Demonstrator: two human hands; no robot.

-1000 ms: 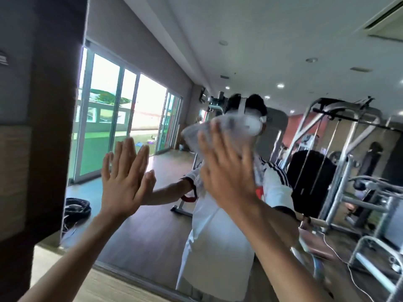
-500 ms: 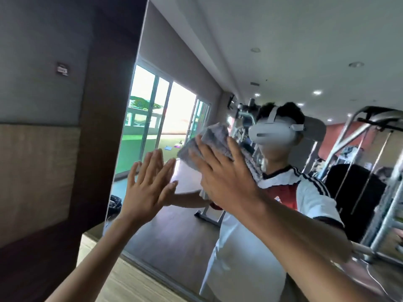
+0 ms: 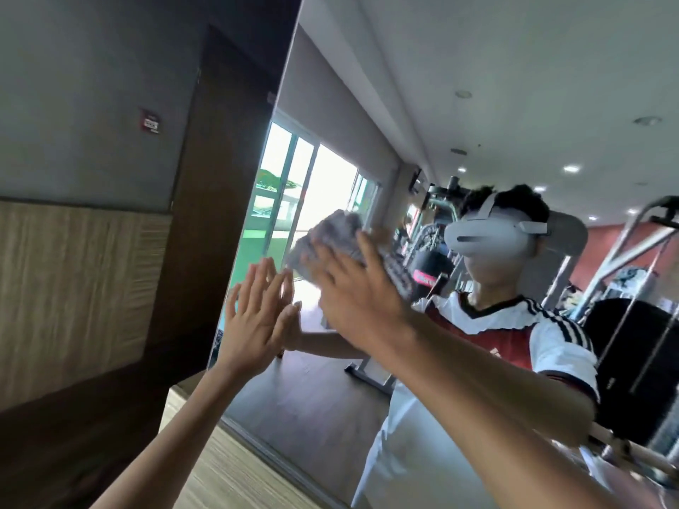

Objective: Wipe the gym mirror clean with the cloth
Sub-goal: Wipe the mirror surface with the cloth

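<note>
**Mirror wipe in progress: cloth on the glass, both hands flat**

Task item: the grey, coarse-textured cloth [image 3: 332,233] lies against the large frameless wall mirror [image 3: 477,79], in the left part of the glass, near its vertical edge. It is bunched, and part of it shows above and to the left of the fingers that cover it. The cloth is blurred, so its weave cannot be made out.

Right hand [image 3: 358,301]: fingers straight and spread, palm towards the glass, pressing the cloth onto the mirror. The fingers do not curl round the fabric.

Left hand [image 3: 257,319]: flat, fingers straight and close together, palm set against the mirror just beside the right hand, lower and nearer the edge. It meets its own reflection and holds nothing.

Surroundings: a dark brown wood panel [image 3: 224,185] borders the mirror on the left. Beyond it runs a grey wall with light, grained wood cladding [image 3: 73,288] below and a small red-and-white wall sign [image 3: 150,121] above. A pale wood-effect floor [image 3: 227,468] runs along the mirror's base.

Reflected in the glass: a person in a white and red striped-sleeve jersey [image 3: 514,347] wearing a white headset [image 3: 488,235], grey metal gym machines [image 3: 624,251], and bright glazed sliding doors [image 3: 308,200].
</note>
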